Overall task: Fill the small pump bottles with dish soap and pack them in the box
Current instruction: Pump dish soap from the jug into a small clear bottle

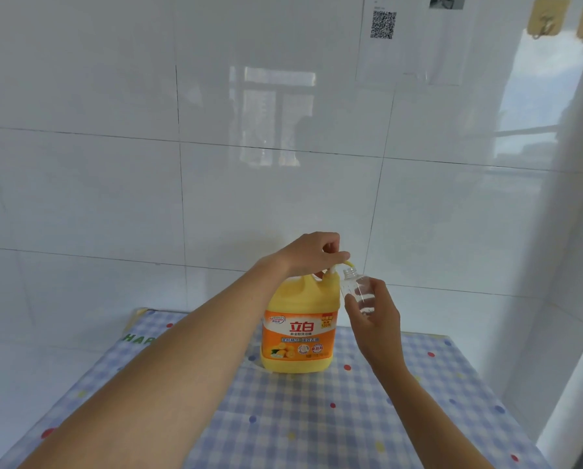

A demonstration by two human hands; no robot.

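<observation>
Two hands hung above the checked surface (317, 428): the left hand (312, 253) curled its fingers over the pump (331, 273) of the yellow jug (298, 328) (standing upright on it), while the right hand (374, 316) grasped an uncapped clear bottle (357, 292) in its fingers, mouth just beside the spout (349, 264).

Open stretch of tablecloth (469, 377) right of the soap jug (298, 336), tiled wall (114, 198) close behind
</observation>
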